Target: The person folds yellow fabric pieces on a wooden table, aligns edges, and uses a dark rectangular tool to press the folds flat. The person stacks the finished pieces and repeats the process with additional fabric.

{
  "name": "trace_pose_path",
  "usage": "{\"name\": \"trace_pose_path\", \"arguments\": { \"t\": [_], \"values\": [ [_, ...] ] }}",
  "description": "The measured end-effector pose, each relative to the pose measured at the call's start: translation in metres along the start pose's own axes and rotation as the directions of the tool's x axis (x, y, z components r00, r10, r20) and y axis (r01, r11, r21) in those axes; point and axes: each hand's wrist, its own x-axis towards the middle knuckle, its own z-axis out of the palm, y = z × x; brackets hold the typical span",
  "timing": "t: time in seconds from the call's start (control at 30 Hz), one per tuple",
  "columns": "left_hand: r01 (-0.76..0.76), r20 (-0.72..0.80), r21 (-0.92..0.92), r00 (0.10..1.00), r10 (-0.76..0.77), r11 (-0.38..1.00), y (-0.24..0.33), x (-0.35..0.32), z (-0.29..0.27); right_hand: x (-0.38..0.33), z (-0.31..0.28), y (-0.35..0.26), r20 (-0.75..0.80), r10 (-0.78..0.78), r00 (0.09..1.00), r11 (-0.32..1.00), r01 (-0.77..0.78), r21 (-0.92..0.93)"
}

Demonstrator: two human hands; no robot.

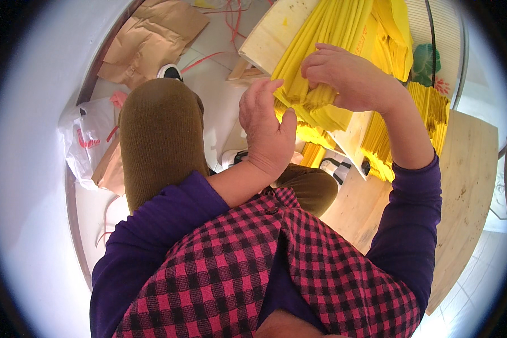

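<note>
Pale floor tiles [217,90] are strewn with crumpled brown paper [152,36] and a white plastic bag [90,138]. On the wooden board [270,36], near its lower edge, a stack of yellow paper sheets [332,34] is laid. The stack's end is pinched by the right hand [349,79], fingers curled shut. The left hand [267,132] is held spread beside the stack's edge, touching it.

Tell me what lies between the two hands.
In the head view, the near end of the stack of yellow sheets lies between the left hand and right hand. Both hands touch it, thumbs and fingers at its edge.
</note>
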Motion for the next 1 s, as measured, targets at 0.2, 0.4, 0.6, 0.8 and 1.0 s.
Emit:
{"name": "trace_pose_path", "arguments": {
  "t": [0.2,0.4,0.6,0.8,1.0],
  "values": [
    [0.099,0.021,0.064,0.995,-0.101,0.993,0.000,-0.005,-0.001,-0.003,0.001,0.000,-0.011,0.001,1.000,1.000,-0.001,0.009],
    [0.136,0.086,0.015,0.987,-0.137,0.991,0.001,-0.009,-0.001,-0.004,0.001,0.000,-0.015,0.017,1.000,1.000,-0.017,0.007],
    [0.083,0.114,-0.017,0.990,-0.081,0.996,-0.001,-0.012,0.001,-0.007,0.001,-0.002,-0.024,0.030,0.999,0.999,-0.030,0.020],
    [0.039,0.124,-0.024,0.992,-0.036,0.999,0.001,-0.011,0.001,-0.008,0.001,-0.002,-0.015,0.044,0.999,0.998,-0.044,0.040],
    [0.034,0.105,0.060,0.994,-0.040,0.998,0.005,-0.011,-0.001,-0.007,0.001,-0.001,-0.007,0.051,0.999,0.998,-0.051,0.037]
  ]
}}
